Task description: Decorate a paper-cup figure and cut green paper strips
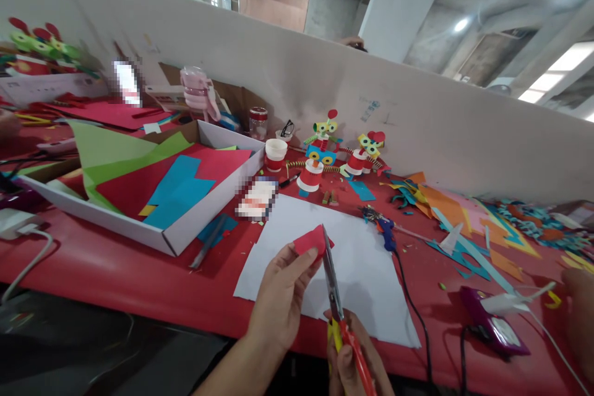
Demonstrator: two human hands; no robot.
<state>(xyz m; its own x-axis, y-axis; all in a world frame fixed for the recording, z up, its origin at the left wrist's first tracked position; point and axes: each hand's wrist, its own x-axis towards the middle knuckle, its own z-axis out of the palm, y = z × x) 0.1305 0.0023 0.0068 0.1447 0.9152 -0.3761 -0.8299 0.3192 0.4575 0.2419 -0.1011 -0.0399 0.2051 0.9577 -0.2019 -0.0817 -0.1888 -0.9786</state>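
Note:
My left hand (283, 291) pinches a small piece of red paper (309, 240) between thumb and fingers, above a white sheet (371, 284). In my right hand (350, 359) is a pair of scissors (332, 284) with red and yellow handles, its blades pointing up and away from me. The blade tips meet the right edge of the red paper. Behind the sheet stand paper-cup figures (310, 176) with green and yellow heads and striped arms.
A white box (185, 229) of coloured paper sits on the left, a phone (257, 198) beside it. To the right lie a blue glue gun (386, 230) with a black cable, orange paper scraps (457, 213) and a purple power strip (494, 322). Another person's arm (579, 315) shows at the right edge.

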